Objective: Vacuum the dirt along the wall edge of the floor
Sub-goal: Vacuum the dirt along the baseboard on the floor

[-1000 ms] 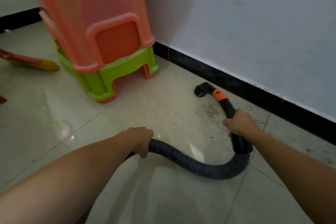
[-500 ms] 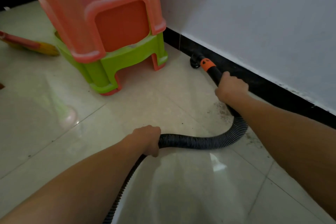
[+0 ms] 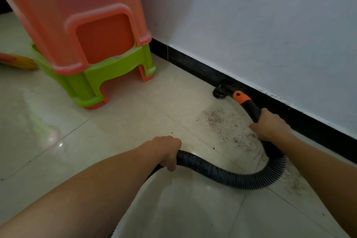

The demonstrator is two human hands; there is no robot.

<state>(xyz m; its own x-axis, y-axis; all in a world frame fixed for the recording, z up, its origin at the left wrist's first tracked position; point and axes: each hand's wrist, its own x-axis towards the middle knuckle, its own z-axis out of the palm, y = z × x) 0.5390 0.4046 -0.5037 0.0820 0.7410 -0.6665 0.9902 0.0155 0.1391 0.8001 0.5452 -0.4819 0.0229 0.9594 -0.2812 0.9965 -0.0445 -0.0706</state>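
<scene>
The vacuum nozzle (image 3: 220, 92) is now sitting further right along the black baseboard (image 3: 193, 65) beside the dirt (image 3: 222, 121), the right hand (image 3: 270, 125) closed around its handle, the left hand (image 3: 167, 150) gripping the ribbed hose (image 3: 228, 176).

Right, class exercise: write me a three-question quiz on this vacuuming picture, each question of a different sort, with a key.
1. True or false: the nozzle rests on the floor beside the black skirting.
2. Which hand holds the rigid tube just behind the orange collar? A) left hand B) right hand
3. Fill in: the orange stool is stacked on a ____ stool.

Key: 1 true; 2 B; 3 green. The dirt lies between nozzle and hose.
</scene>
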